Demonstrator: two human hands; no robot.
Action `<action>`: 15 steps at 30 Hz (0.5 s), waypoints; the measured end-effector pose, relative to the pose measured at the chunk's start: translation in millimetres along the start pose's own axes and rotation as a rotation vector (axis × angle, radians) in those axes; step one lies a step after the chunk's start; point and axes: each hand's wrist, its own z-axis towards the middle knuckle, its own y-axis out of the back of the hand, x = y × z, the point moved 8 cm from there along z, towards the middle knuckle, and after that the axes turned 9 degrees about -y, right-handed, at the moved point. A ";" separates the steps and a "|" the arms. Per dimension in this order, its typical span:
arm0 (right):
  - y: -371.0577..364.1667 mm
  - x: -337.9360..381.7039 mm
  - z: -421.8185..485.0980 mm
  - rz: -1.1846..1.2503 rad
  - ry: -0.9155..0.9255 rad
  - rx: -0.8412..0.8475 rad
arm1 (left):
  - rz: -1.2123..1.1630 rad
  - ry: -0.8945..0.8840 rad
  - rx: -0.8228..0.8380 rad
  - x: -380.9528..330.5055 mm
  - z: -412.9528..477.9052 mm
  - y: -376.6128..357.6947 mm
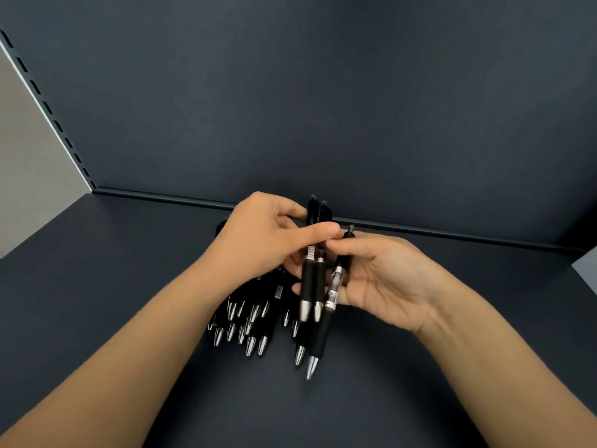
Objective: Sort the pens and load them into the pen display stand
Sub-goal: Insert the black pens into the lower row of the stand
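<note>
Several black pens with silver tips lie in a pile [248, 324] on the dark shelf, tips toward me. My left hand [265, 234] hovers over the pile and pinches two black pens [311, 286] between thumb and fingers, tips down. My right hand [387, 279], palm up beside them, holds a black pen with a clear middle section [329, 305] across its fingers, thumb on top. The fingertips of both hands meet above the pens. No pen display stand is in view.
The dark shelf surface [355, 399] runs to a dark back panel [323, 92] with a raised lip at its foot. A slotted upright [48, 108] and a pale wall stand at the left. A pale corner shows at the right edge.
</note>
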 end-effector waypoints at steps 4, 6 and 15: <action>-12.8 0.2 -4.5 -0.030 0.025 0.079 | 0.099 -0.077 -0.072 -6.3 -1.1 6.6; -13.5 1.7 -6.5 -0.074 0.039 0.079 | 0.062 -0.066 -0.094 -6.5 -0.7 7.4; -6.2 -1.9 -8.3 -0.287 0.053 -0.046 | -0.236 0.116 0.097 1.9 -1.3 -4.7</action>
